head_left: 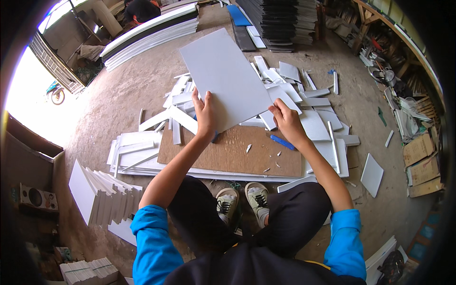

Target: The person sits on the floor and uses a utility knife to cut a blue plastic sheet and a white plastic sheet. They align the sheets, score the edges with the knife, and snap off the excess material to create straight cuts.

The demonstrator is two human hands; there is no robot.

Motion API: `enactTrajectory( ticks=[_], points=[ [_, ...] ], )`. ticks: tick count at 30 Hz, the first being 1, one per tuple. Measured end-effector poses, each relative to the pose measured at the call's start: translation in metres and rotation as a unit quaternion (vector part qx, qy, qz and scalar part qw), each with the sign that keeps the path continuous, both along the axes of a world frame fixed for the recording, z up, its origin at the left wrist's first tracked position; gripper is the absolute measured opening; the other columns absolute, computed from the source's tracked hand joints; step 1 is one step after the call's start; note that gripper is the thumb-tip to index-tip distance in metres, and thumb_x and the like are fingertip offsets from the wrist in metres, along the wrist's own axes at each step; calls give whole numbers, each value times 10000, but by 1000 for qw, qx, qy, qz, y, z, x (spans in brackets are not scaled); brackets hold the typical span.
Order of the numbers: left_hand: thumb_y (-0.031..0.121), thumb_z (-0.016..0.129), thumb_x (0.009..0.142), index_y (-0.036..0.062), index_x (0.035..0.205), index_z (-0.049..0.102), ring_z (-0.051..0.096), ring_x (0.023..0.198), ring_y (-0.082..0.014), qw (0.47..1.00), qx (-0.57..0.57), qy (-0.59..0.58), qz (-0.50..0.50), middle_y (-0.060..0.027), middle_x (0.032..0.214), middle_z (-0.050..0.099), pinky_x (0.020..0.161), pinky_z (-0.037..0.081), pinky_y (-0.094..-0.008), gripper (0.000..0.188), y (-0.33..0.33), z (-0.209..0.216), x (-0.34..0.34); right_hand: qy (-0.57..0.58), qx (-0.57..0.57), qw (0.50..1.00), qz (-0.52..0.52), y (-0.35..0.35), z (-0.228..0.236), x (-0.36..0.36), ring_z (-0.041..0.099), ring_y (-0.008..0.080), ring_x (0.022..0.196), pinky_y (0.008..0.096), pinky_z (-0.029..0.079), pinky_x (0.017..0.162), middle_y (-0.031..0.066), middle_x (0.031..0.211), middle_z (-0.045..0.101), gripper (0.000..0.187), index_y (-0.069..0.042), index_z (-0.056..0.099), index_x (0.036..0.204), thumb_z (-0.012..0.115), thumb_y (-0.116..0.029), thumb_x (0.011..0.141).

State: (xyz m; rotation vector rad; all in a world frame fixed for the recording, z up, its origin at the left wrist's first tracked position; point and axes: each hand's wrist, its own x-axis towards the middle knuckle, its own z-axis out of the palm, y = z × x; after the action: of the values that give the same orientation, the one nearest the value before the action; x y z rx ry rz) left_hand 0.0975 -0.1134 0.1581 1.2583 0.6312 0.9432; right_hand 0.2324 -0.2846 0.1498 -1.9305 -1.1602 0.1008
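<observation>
Tilted in front of me is a flat white rectangular foam board, held up over the work area. My left hand is closed on its lower left edge, with the thumb on the face. At the lower right corner, my right hand pinches the board between thumb and fingers. Below lies a brown wooden board with scratches and small white scraps. A blue tool, perhaps a cutter, rests on it beneath my right hand. A small dark blue object shows partly by my left wrist.
White offcuts pile up beyond the brown board. A stack of cut white panels stands at my left. One loose white panel lies right. Tall dark sheets and long white sheets stand at the back, near another person.
</observation>
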Motion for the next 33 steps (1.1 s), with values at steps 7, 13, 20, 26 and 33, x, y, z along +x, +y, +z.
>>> enactTrajectory(
  ticks=[7, 13, 20, 26, 33],
  points=[
    [224, 392, 918, 15, 1231, 337, 605, 803, -179, 980, -124, 82, -135, -114, 979, 530, 675, 541, -307, 381, 21, -30, -6, -145, 45, 985, 86, -10, 14, -6, 581, 330, 560, 388, 424, 473, 158, 608, 569, 165, -40, 468, 827, 506, -190, 883],
    [216, 402, 915, 13, 1231, 338, 564, 836, -176, 975, -165, 112, -101, -111, 1000, 525, 712, 499, -322, 382, 38, -60, -21, -162, 76, 982, 58, 11, 11, -10, 575, 329, 544, 397, 422, 471, 147, 560, 539, 149, -34, 463, 828, 484, -167, 892],
    [202, 450, 909, 61, 1321, 230, 510, 974, -180, 992, 1, 128, -11, -155, 1135, 487, 811, 438, -311, 488, 59, -47, -32, 82, 163, 983, 5, 67, -34, 15, 509, 112, 517, 254, 419, 486, 50, 658, 533, 221, -80, 386, 958, 429, -295, 932],
    [175, 472, 907, 82, 1291, 186, 561, 917, -167, 995, 26, 97, -3, -188, 1055, 522, 727, 483, -289, 488, 46, -15, -50, 261, 138, 951, 96, 121, -75, -15, 538, 223, 874, 328, 415, 772, 180, 982, 522, 549, -85, 165, 1252, 493, -342, 895],
    [109, 554, 848, 36, 1330, 144, 532, 997, -194, 991, 15, 83, 101, -187, 1135, 488, 821, 446, -287, 637, 54, 3, -123, 443, 97, 869, 196, 170, -36, -82, 503, 287, 1023, 349, 396, 861, 267, 1158, 421, 590, -95, 99, 1298, 509, -177, 881]
  ],
)
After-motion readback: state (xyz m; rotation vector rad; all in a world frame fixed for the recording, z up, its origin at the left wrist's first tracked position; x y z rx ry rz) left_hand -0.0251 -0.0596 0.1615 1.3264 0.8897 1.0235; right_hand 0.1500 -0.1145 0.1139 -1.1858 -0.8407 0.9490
